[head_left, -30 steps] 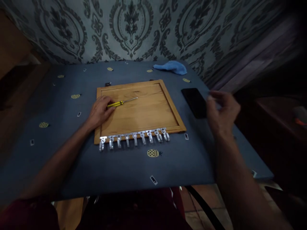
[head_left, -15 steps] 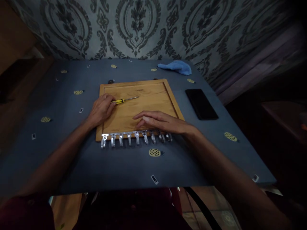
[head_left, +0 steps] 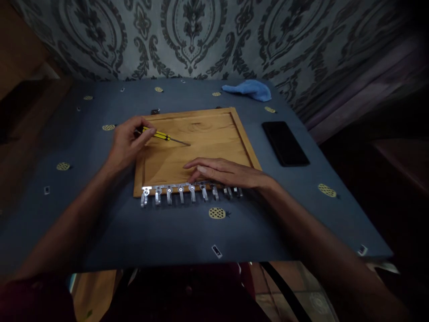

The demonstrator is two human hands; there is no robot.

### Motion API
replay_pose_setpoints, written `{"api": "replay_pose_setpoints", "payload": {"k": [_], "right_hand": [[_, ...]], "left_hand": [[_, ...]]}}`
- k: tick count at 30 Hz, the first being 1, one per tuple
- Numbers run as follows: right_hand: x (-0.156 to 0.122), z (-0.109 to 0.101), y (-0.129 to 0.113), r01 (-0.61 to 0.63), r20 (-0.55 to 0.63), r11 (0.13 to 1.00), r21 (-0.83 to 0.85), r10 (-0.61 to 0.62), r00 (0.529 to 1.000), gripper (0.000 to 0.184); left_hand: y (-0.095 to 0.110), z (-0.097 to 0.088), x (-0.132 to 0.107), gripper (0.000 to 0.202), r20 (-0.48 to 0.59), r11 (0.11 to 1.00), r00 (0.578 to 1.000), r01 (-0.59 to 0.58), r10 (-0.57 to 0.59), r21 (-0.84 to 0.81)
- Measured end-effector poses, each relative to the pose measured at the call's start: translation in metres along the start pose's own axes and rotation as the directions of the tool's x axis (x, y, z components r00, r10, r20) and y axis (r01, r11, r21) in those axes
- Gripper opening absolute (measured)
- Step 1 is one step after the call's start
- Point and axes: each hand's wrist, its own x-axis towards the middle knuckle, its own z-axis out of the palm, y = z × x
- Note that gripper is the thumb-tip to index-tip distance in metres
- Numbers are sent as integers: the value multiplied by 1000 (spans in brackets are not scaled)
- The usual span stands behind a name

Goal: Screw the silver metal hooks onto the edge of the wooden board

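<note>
Over the left side of a framed wooden board (head_left: 201,134), my left hand (head_left: 129,138) grips a screwdriver (head_left: 161,134) by its yellow and black handle. The shaft points right and slightly down across the board. My right hand (head_left: 224,172) lies low over the board's front right part, fingers stretched toward the left and holding nothing I can see. Along the board's near edge runs a metal hook rail (head_left: 181,190) with several silver hooks hanging over the edge. My right hand partly covers the rail's right portion.
The board lies on a table with a blue-grey pineapple-print cover (head_left: 100,237). To its right is a black phone (head_left: 284,143). A blue cloth (head_left: 250,90) rests near the back edge. Behind the table hangs a patterned curtain (head_left: 191,40). A small dark object (head_left: 155,112) sits behind the board.
My left hand has risen from the board and moved a little left, now with the screwdriver's handle lifted and its shaft slanting down to the right. My right hand stays nearly in place.
</note>
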Motion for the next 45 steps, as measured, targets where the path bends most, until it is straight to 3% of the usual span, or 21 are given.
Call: {"api": "replay_pose_setpoints", "payload": {"k": [9, 14, 19, 23, 28, 32, 42, 45], "right_hand": [[3, 0, 5, 53, 1, 998, -18, -53, 999, 43], [3, 1, 8, 56, -7, 998, 0, -56, 998, 45], [4, 2, 9, 50, -27, 998, 42, -49, 998, 46], [3, 2, 7, 25, -32, 998, 52, -23, 999, 48], [3, 1, 7, 86, -31, 996, 15, -85, 996, 49], [3, 1, 9, 62, -17, 998, 29, -62, 998, 52], [2, 0, 10, 82, -13, 996, 34, -82, 997, 51], [4, 0, 13, 111, -16, 993, 41, -110, 994, 50]], "left_hand": [[34, -36, 1, 41, -184, 977, 973, -166, 140, -133], [65, -44, -11, 23, -108, 971, 973, -214, 203, -104], [88, -38, -25, 20, 66, 954, 955, -292, 288, 63], [92, -35, -25, 15, 94, 937, 942, -332, 323, 109], [94, -32, -19, 9, 123, 854, 852, -517, 509, 50], [95, -28, -17, 10, 159, 826, 823, -560, 546, 59], [95, -25, -19, 11, 200, 812, 805, -580, 559, 64], [95, -24, -20, 12, 207, 828, 819, -556, 534, 64]]}}
